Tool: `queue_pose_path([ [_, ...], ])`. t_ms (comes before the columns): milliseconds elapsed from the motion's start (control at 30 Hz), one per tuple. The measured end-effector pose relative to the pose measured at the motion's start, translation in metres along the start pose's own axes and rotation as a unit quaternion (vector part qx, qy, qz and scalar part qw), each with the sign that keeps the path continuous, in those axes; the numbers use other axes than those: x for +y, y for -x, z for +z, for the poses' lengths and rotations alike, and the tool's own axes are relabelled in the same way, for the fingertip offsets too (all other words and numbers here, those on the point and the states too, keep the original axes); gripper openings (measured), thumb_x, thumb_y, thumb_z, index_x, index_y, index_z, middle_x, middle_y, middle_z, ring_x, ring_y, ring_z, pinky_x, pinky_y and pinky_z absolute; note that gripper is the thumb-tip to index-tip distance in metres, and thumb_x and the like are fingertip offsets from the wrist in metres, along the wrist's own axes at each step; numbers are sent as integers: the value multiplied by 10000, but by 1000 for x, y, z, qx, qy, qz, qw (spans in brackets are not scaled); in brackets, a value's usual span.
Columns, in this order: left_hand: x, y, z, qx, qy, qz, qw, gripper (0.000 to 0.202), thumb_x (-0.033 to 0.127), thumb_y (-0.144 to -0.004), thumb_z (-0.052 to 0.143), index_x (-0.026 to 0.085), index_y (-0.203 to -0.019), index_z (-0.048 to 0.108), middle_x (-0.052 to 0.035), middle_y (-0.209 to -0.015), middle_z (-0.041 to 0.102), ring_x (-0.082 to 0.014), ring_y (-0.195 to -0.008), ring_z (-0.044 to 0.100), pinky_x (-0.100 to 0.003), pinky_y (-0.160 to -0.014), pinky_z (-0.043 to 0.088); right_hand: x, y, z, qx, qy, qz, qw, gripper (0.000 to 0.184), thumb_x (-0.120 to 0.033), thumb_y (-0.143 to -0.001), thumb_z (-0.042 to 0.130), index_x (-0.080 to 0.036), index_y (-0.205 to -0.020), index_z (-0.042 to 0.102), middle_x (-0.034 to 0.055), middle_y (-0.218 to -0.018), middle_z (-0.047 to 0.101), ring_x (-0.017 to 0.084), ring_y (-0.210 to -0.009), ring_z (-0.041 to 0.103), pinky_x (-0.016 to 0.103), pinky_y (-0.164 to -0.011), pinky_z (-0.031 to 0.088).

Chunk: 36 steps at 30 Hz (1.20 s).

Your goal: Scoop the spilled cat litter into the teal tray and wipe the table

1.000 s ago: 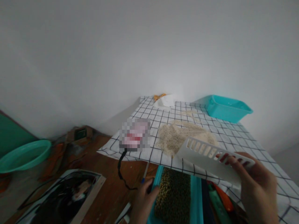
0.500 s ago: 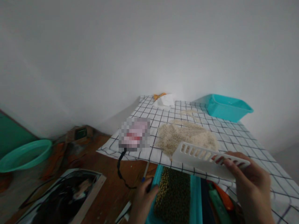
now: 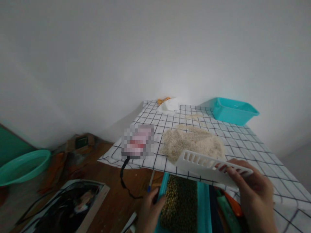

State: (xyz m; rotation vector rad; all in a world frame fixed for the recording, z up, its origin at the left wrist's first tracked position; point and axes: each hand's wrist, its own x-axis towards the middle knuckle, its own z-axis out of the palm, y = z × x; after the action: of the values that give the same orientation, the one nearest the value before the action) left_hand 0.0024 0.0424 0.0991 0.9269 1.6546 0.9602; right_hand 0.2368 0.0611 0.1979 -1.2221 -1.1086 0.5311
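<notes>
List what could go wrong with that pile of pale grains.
The white slotted piece in the right hand might push pale grains over the near edge of the checked cloth, mixing them into the darker grains in the teal container below. Being slotted, it might also let some through.

I see 1 green basin (image 3: pixel 34 175) at far left, beyond a printed panel (image 3: pixel 62 207). Near the wall (image 3: pixel 155 48) I make out white paper (image 3: pixel 171 104) beside something orange (image 3: pixel 162 101).

Scraper (image 3: pixel 206 172) is smooth plastic, low sheen. Pile (image 3: pixel 187 140) looks granular, rough, matt. Cloth (image 3: pixel 165 119) appears matt. Tub (image 3: pixel 229 114): smooth plastic, faintly glossy. Tray (image 3: pixel 203 204): smooth plastic. Wall (image 3: pixel 145 48): matt.
</notes>
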Motion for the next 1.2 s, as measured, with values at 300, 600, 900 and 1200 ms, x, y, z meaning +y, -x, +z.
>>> queue_pose_path([
  [300, -9, -4, 5, -7, -30, -5, 1000, 368, 444, -653, 570, 193, -859, 742, -93, -908, 782, -320, -1002, 696, -368, -913, 537, 24, -41, -31, 203, -107, -43, 972, 203, -303, -713, 842, -181, -687, 681, -2, -728, 694, 183, -728, 674, 290, -715, 533],
  [600, -8, -5, 5, -29, -3, -11, 1000, 449, 455, -644, 604, 185, -969, 757, -60, -925, 806, -290, -951, 721, -331, -883, 553, 21, -57, -10, 179, -32, -64, 981, 232, -392, -742, 804, -178, -787, 728, 0, -712, 690, 153, -616, 603, 265, -585, 446],
  [900, -11, -8, 3, -13, -17, -7, 1000, 487, 463, -664, 558, 149, -973, 766, -115, -1055, 802, -311, -1047, 717, -343, -945, 542, 12, -41, -10, 117, 61, -42, 990, 290, -461, -773, 786, -188, -849, 722, 11, -712, 692, 157, -595, 579, 261, -523, 417],
  [1200, -8, -5, 0, -6, -62, 7, 998, 431, 454, -689, 573, 187, -963, 771, -104, -1108, 795, -314, -1124, 694, -346, -980, 540, -1, -23, -22, 142, 28, -43, 989, 241, -414, -758, 799, -187, -805, 736, 40, -793, 729, 214, -736, 653, 295, -613, 473],
])
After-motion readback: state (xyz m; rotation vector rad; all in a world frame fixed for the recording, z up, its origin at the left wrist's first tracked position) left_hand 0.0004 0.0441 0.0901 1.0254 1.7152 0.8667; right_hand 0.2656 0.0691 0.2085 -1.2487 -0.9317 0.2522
